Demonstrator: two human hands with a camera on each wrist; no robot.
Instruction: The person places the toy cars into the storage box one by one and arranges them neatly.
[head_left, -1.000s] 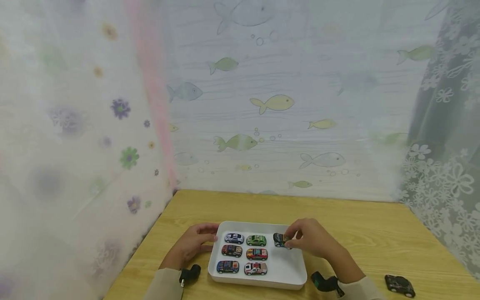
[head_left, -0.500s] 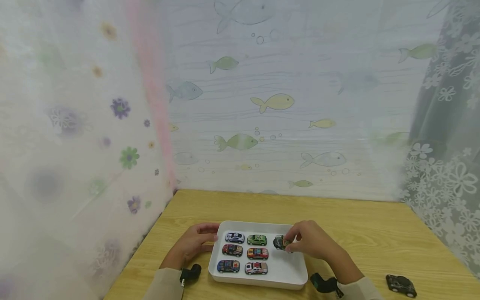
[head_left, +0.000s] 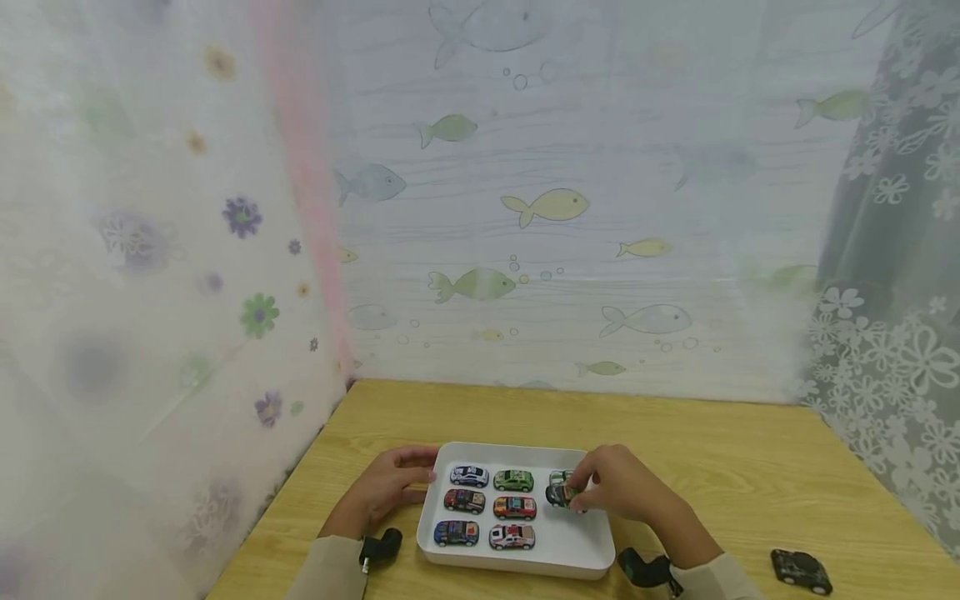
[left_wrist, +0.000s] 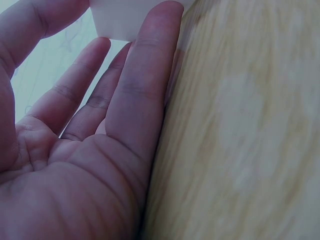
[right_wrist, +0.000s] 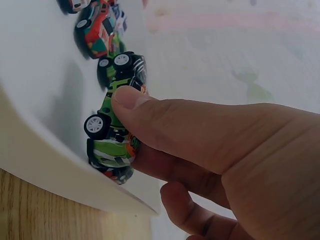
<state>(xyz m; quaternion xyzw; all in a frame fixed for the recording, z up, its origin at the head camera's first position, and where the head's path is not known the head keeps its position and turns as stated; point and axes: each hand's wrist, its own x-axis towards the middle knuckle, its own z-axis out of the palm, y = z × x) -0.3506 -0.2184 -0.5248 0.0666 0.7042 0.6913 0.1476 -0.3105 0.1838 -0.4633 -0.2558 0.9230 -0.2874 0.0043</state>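
Observation:
A white tray (head_left: 573,550) on the table holds several small toy cars, set in two columns on its left and middle. My right hand (head_left: 626,487) pinches a black and green toy car (head_left: 558,497) between thumb and fingers in the tray's right part. Its wheels and green side show in the right wrist view. Just behind it, another toy car (head_left: 558,477) is partly hidden by the held one. My left hand (head_left: 386,483) lies at the tray's left side with fingers extended; in the left wrist view the fingertips touch the white tray wall (left_wrist: 120,20).
A black toy car (head_left: 801,572) sits on the wooden table (head_left: 720,467) to the right, outside the tray. Curtains with fish (head_left: 547,204) and flowers (head_left: 258,315) hang behind and to the left. Black wrist devices (head_left: 381,546) are near both sleeves.
My right hand has brought the held toy car slightly nearer to me inside the tray, and a car behind it now shows. The left hand stays put.

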